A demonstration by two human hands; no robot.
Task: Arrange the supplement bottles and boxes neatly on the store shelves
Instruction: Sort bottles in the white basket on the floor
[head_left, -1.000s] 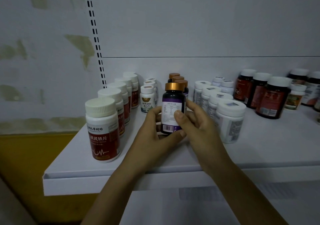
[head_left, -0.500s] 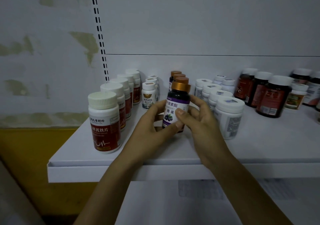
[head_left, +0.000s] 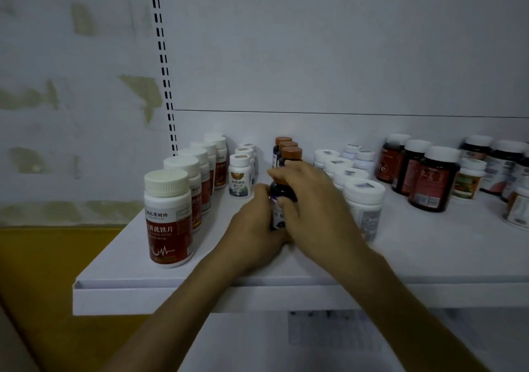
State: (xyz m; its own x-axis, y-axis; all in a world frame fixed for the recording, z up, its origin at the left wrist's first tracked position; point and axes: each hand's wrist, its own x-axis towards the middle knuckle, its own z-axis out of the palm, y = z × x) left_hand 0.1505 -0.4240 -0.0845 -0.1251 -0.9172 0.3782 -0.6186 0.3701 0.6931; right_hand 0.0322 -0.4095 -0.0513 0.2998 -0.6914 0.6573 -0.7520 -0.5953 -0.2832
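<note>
1. dark bottle (head_left: 279, 195) upright near the middle of the white shelf (head_left: 200, 297), base hidden behind both grips.
2. left grip (head_left: 252, 228) curled round the bottle's lower body from 9 o'clock, holding it.
3. right grip (head_left: 312, 205) wrapped over its cap and 3 o'clock side, fingers bent, clasping it.
4. at 12 o'clock, just behind: row of orange-capped bottles (head_left: 290, 152).
5. at 9 o'clock, near: file of red-labelled white bottles (head_left: 169, 220).
6. at 3 o'clock, just beside the right grip: line of white jars (head_left: 363, 200).
7. farther toward 3 o'clock, well apart: dark jars with red labels (head_left: 432, 182).
</note>
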